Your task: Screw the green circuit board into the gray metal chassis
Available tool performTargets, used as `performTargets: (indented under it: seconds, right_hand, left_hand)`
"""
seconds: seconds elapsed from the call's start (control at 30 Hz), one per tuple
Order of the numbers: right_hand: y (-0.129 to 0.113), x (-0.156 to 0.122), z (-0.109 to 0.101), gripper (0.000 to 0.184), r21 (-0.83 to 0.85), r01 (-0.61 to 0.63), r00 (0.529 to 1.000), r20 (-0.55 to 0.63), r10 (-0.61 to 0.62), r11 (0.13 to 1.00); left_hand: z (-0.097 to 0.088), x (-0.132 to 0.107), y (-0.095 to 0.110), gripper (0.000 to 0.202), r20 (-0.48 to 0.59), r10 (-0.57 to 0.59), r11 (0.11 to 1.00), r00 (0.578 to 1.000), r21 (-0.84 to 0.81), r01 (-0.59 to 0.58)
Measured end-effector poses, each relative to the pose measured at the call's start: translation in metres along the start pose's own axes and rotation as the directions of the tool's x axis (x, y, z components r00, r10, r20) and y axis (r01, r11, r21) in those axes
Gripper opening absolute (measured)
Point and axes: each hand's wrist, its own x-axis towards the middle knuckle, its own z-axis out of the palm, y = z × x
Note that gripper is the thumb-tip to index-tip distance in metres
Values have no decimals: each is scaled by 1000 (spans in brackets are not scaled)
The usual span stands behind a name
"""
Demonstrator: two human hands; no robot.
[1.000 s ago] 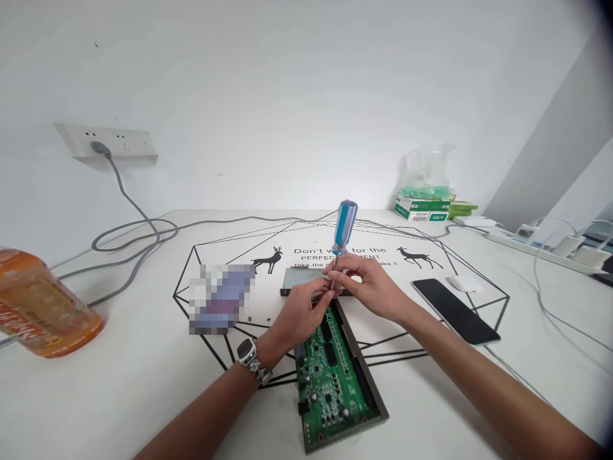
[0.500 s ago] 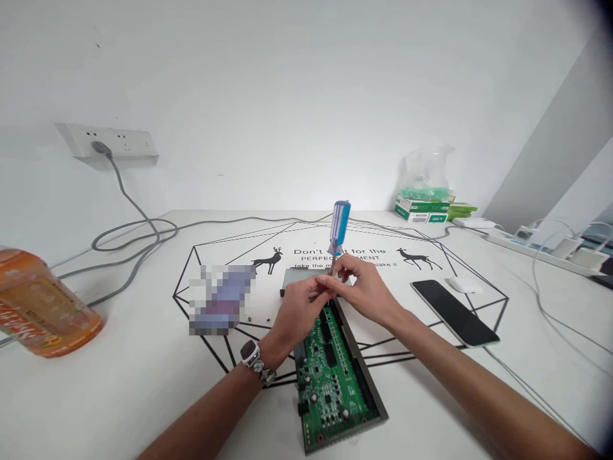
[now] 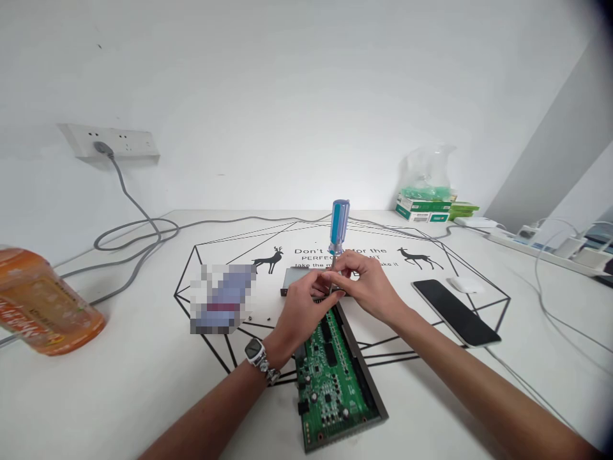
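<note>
A screwdriver (image 3: pixel 340 223) with a blue, white and purple striped handle stands nearly upright over the far end of a green circuit board (image 3: pixel 330 390) seated in a dark metal housing. My right hand (image 3: pixel 368 287) pinches its thin shaft below the handle. Lower down, my left hand (image 3: pixel 301 313) has its thumb and fingers closed about the shaft, close to the board. Fingers hide the tip and whatever lies under it. Behind the hands, a grey metal cover (image 3: pixel 294 279) lies on the table, partly covered by them.
Two small screws (image 3: pixel 269 319) rest left of the board, beside a blurred-out flat object (image 3: pixel 223 300). A black phone (image 3: pixel 454 313) and a white case (image 3: pixel 465 285) lie right. An orange bottle (image 3: pixel 48 300) stands far left; a power strip (image 3: pixel 541 252) and cables line the right.
The screwdriver has turned about its axis, so different handle stripes face me. My left thumb has shifted slightly right and down along the shaft. The board has stayed in place.
</note>
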Motion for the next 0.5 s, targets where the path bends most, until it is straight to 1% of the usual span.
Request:
performTargets:
  seconds: [0.03,0.1,0.2,0.27,0.3,0.37,0.43,0.5]
  right_hand:
    - [0,0,2,20,-3,-4,1000,-15,4,1000]
    - [-1,-1,5,25,-16,-15,999,-45,15,1000]
    - [-3,-2,8,33,-63,-53,995,-92,47,997]
    - [-5,-2,8,32,-96,-67,994,-88,58,993]
    - [-6,-2,6,28,-96,-66,996,-59,61,993]
    - [-7,-3,2,22,-41,-58,997,52,60,997]
    - [-8,-3,-2,23,50,-68,985,162,59,996]
    - [-8,-3,-5,24,101,-94,978,197,72,990]
  left_hand:
    - [1,0,0,25,-26,-5,1000,1000,14,5]
    - [2,1,0,23,-45,-5,1000,999,1,6]
    - [1,1,0,22,-16,-23,996,1000,-91,21]
    - [0,1,-1,22,17,-42,989,999,-142,44]
    - [-1,1,-1,22,31,-44,987,999,-151,49]
    - [-3,0,-1,24,63,-26,989,998,-142,34]
    - [-5,0,-1,26,98,4,994,995,-108,7]
    - [-7,0,-1,26,128,27,998,991,-63,-19]
